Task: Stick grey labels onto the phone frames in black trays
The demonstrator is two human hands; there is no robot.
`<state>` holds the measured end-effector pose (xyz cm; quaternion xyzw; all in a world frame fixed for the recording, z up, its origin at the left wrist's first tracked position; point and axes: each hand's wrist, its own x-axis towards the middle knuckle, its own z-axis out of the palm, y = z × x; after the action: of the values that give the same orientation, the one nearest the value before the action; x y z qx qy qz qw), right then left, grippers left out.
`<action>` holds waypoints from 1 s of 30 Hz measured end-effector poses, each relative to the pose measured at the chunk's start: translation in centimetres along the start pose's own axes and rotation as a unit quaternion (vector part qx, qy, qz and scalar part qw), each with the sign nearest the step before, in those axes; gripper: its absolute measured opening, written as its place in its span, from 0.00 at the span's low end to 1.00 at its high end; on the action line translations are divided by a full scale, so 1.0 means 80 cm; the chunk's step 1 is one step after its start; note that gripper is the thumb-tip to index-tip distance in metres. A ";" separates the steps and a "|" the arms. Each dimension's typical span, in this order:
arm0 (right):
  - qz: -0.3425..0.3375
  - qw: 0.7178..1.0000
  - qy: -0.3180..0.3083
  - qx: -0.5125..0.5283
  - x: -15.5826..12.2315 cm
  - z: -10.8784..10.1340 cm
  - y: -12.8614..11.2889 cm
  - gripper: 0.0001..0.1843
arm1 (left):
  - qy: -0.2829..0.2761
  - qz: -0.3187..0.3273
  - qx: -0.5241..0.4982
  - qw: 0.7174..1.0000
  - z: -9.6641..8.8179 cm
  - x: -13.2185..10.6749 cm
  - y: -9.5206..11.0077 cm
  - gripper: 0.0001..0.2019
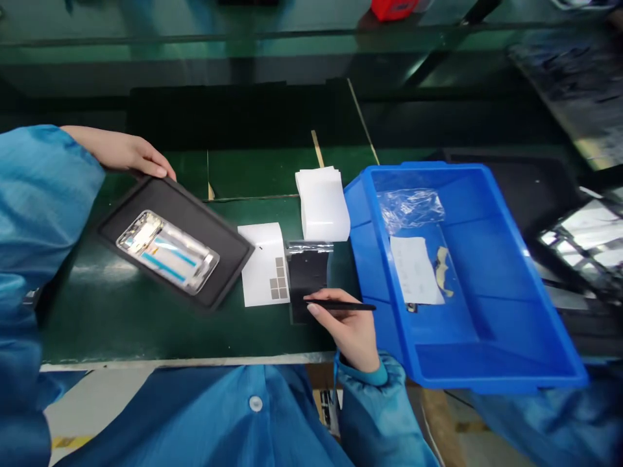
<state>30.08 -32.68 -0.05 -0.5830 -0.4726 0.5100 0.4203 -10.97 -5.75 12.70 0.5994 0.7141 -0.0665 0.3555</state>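
Note:
My left hand (141, 155) grips the far edge of a black tray (195, 201), which is tilted and slightly blurred. On that tray lies a silver phone frame (168, 253) with blue strips. My right hand (348, 324) pinches dark tweezers (341, 305) above a dark sheet in a clear film (307, 272). Left of this film is a white sheet (260, 259) with several small grey squares (279, 283). A stack of white paper (322, 204) lies just behind the film.
To the right, a blue bin (467, 360) holds a crumpled clear bag (411, 207), a white paper (415, 269) and a yellowish scrap (442, 271). Beyond it are a dark tray (525, 188) and shiny parts (591, 240). The green tabletop (146, 331) ends close to my body.

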 end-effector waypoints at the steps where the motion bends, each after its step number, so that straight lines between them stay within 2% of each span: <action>1: 0.002 1.000 -0.007 -0.006 0.004 0.003 0.001 0.11 | -0.107 0.029 0.019 0.994 0.011 0.002 0.010 0.10; 2: 0.000 1.000 -0.014 -0.015 0.009 0.007 0.002 0.11 | -0.195 0.058 0.042 0.978 0.024 0.005 0.020 0.10; 3: -0.007 0.999 -0.020 -0.027 0.014 0.011 0.004 0.11 | -0.250 0.075 0.069 0.963 0.039 0.008 0.031 0.10; 5: -0.028 0.998 -0.025 -0.054 0.026 0.018 0.010 0.11 | -0.270 0.092 0.078 0.955 0.069 0.015 0.049 0.08; 8: -0.060 0.993 -0.026 -0.099 0.043 0.025 0.020 0.11 | -0.251 0.135 0.065 0.956 0.102 0.024 0.062 0.07; 10: -0.073 0.990 -0.030 -0.120 0.051 0.026 0.025 0.12 | -0.227 0.182 0.082 0.953 0.115 0.025 0.060 0.07; 11: -0.078 0.988 -0.031 -0.127 0.053 0.026 0.027 0.12 | -0.198 0.209 0.097 0.953 0.121 0.023 0.057 0.07; 12: -0.082 0.988 -0.031 -0.130 0.055 0.026 0.028 0.12 | -0.151 0.240 0.110 0.953 0.129 0.017 0.055 0.07; 14: -0.085 0.987 -0.030 -0.131 0.057 0.026 0.030 0.11 | -0.018 0.316 0.123 0.941 0.153 -0.004 0.054 0.08; 16: -0.086 0.988 -0.034 -0.127 0.057 0.026 0.030 0.10 | 0.090 0.405 0.131 0.901 0.190 -0.036 0.059 0.11; 17: -0.086 0.988 -0.036 -0.125 0.056 0.026 0.030 0.10 | 0.101 0.450 0.143 0.876 0.212 -0.054 0.063 0.12; 19: -0.086 0.987 -0.040 -0.127 0.056 0.025 0.030 0.09 | 0.083 0.517 0.184 0.832 0.257 -0.084 0.071 0.12; 20: -0.087 0.987 -0.042 -0.129 0.056 0.026 0.030 0.09 | 0.083 0.532 0.202 0.818 0.278 -0.095 0.074 0.11; 22: -0.089 0.986 -0.046 -0.136 0.055 0.025 0.030 0.09 | 0.094 0.533 0.229 0.809 0.308 -0.106 0.077 0.10; 25: -0.090 0.984 -0.054 -0.147 0.055 0.025 0.031 0.09 | 0.108 0.513 0.251 0.814 0.326 -0.107 0.074 0.09; 30: -0.093 0.984 -0.054 -0.144 0.055 0.024 0.033 0.08 | 0.106 0.513 0.252 0.813 0.322 -0.104 0.070 0.09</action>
<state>28.67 -28.91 -3.75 -0.5624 -0.6152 0.4260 0.3518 5.32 -24.39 0.42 0.9509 0.2940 0.0118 0.0963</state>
